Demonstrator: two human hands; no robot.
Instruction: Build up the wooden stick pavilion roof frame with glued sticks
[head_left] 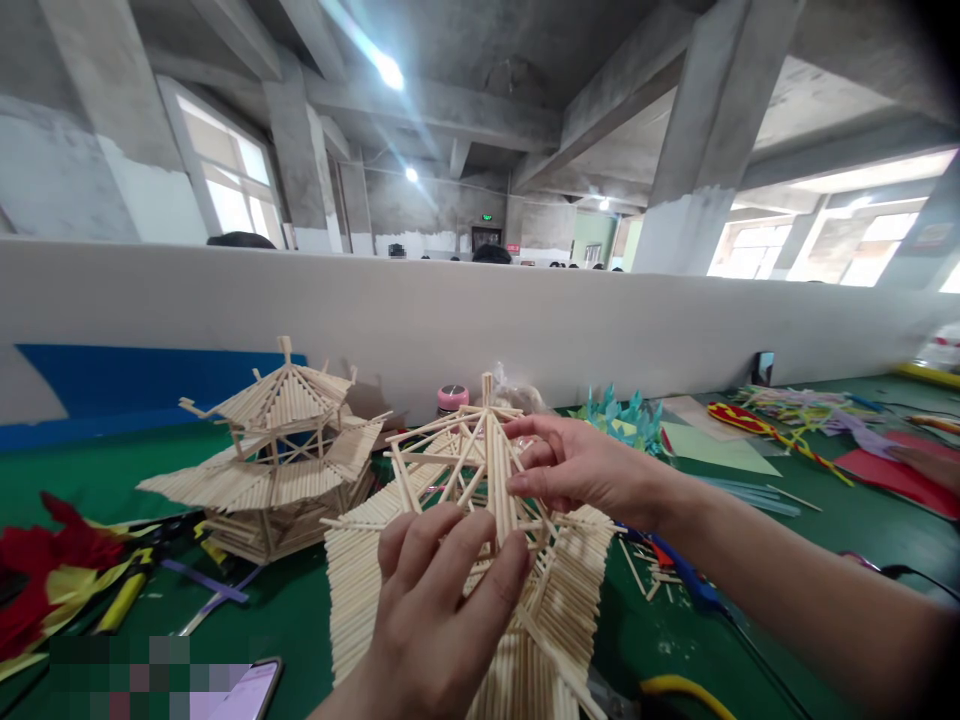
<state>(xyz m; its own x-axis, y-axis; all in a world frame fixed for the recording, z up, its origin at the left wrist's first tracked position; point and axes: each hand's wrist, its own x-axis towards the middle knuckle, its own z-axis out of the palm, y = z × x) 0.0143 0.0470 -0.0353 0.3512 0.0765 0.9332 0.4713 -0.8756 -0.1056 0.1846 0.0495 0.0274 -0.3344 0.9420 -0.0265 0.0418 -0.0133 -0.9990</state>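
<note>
I observe both hands on the unfinished stick model (559,600), which stands on the green table (825,530) at near centre, just right of a finished stick pagoda (277,450).

Left hand (442,610): it comes up from the near edge, and its fingers are curled against the near side of the model's upper frame, with the fingertips pressed to the sticks. I record this as a closed hold on the frame.

Right hand (577,470): it reaches in from the right with the forearm stretched across the table. Thumb and fingers are pinched together on the sticks at the right of the peak, so this too is a closed grip. I cannot tell which single stick is held.

Model condition: the lower roof skirts are filled with tightly laid sticks, while the upper tier is an open lattice with one stick upright at the top.

Surroundings:
- A pink-lidded jar (452,398) stands just behind the model, against the white partition (450,310).
- A teal paper ornament (622,415) lies to the far right of the hands.
- Beyond it are a green sheet (720,447) and a red sheet (892,472).
- A blue-handled tool (694,588) lies beneath the right forearm.
- At near left are a red and yellow paper piece (52,570) and a phone (247,690).
</note>
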